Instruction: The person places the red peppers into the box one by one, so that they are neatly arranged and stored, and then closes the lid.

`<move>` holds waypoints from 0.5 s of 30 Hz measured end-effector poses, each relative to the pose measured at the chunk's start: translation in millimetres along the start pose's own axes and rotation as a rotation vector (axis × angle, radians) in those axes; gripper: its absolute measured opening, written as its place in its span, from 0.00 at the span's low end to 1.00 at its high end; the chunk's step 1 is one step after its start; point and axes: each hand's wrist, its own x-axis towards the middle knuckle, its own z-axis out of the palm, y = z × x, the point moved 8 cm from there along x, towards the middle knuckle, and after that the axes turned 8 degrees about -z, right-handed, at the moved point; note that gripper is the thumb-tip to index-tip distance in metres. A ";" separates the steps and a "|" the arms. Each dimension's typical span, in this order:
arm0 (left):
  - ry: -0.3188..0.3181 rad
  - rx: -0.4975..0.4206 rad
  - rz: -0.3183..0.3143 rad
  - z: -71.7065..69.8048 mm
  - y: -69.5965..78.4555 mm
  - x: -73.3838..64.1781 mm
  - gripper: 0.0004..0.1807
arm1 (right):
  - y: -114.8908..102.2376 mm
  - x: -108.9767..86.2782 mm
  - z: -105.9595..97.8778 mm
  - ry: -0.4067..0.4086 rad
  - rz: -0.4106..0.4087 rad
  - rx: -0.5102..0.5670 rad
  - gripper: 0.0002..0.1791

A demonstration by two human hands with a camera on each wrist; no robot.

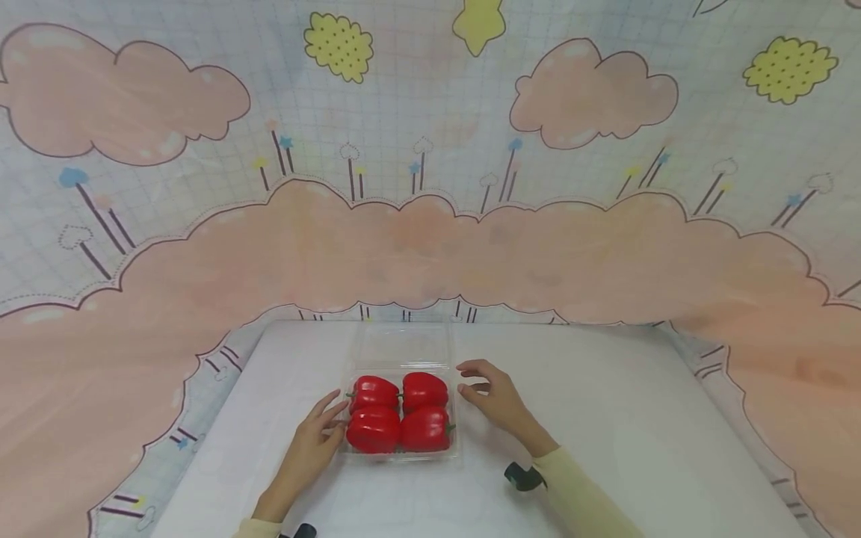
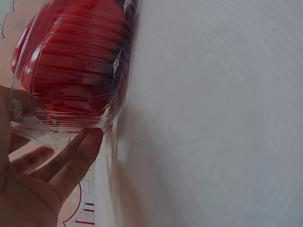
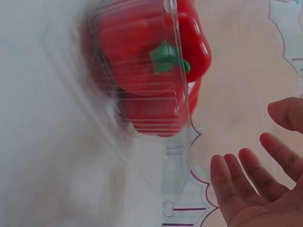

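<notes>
Several red bell peppers sit in two rows inside a clear plastic clamshell box. Its transparent lid lies folded back on the far side. My left hand is at the box's left side; in the left wrist view its extended fingers touch the ribbed wall, and the thumb is beside the rim, partly seen through the plastic. On the opposite side, my right hand hovers apart from the box, fingers loosely bent and holding nothing. A green pepper stem shows through the wall in the right wrist view.
The box stands on a white tabletop. Behind and around the table hangs a cloth printed with pink clouds. A dark wrist device is by the right sleeve, and another is by the left wrist.
</notes>
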 end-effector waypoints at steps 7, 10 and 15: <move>-0.016 -0.015 -0.005 -0.2 0.9 -0.6 0.24 | 7.2 10.7 -10.1 0.056 0.036 0.042 0.20; -0.014 -0.011 -0.005 -0.4 1.8 -0.8 0.24 | 11.8 15.8 -12.5 0.067 0.055 0.056 0.20; -0.012 -0.004 -0.005 -0.3 2.4 -0.8 0.24 | 18.4 23.2 -14.7 0.084 0.078 0.072 0.20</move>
